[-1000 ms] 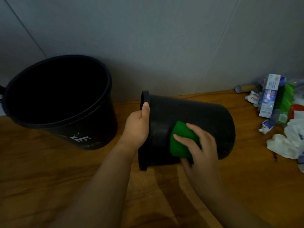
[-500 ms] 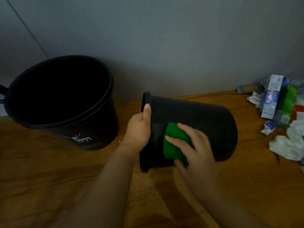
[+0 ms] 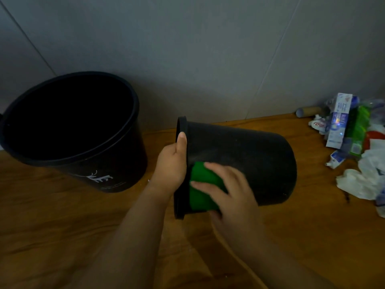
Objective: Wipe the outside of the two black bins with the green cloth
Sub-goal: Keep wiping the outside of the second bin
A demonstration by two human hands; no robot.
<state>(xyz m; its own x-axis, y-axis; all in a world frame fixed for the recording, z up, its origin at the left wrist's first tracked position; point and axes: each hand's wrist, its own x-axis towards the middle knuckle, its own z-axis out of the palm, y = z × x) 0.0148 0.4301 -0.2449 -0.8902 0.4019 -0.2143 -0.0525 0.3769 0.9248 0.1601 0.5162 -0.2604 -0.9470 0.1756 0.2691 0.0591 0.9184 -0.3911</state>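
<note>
Far off to the left of my left hand (image 3: 171, 163) stands the larger black bin (image 3: 83, 142), upright on the wooden floor (image 3: 62, 236) with its mouth open toward me and a small white deer mark low on its side. Neither hand is near it and no cloth touches it, so I judge its outside is yet to be wiped; nothing here shows whether it has had any cleaning.

My left hand grips the rim of the smaller black bin (image 3: 250, 159), thumb laid up along the lip and the fingers tucked out of sight inside the mouth. That bin lies on its side between my hands and the wall, mouth to the left, base pointing right.

My right hand (image 3: 231, 192) is just to the right of the left one, fingers spread and pressing the green cloth (image 3: 201, 190) flat against the bin's wall, right beside the rim. So I am midway through wiping this first bin: the band near the rim is under the cloth, while the far stretch toward the base and the underside resting on the floor are left to do.

Well to the right of my right hand, by the wall, sits a heap of rubbish (image 3: 358, 153): cartons, wrappers, crumpled white paper.
</note>
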